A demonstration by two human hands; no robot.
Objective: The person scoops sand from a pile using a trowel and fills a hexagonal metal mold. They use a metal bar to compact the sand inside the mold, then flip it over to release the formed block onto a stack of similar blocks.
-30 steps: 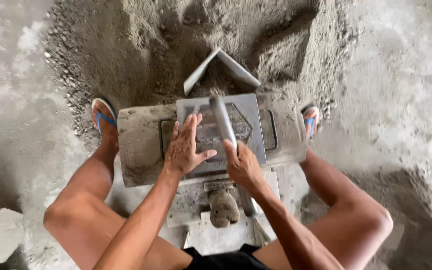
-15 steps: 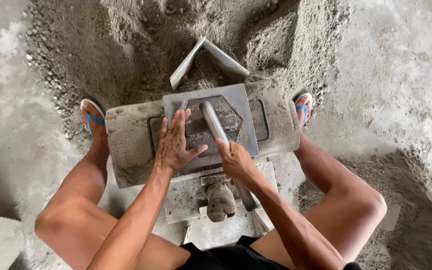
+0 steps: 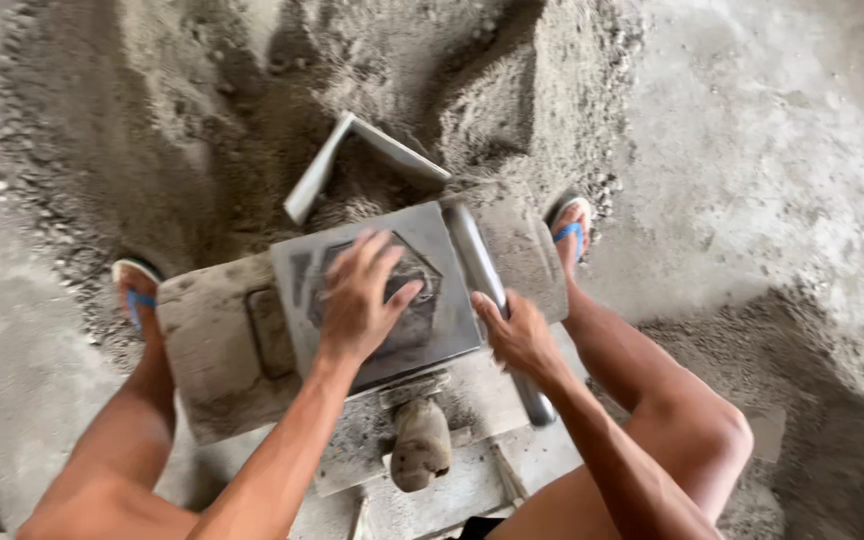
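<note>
The left hand (image 3: 362, 295) lies flat, palm down, fingers spread and pointing forward, its forearm reaching in from below. The right hand (image 3: 519, 335) is curled in a grip, its forearm angled in from the lower right.

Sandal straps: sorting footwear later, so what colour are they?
Blue, clearest in the head view on the sandal straps.
</note>
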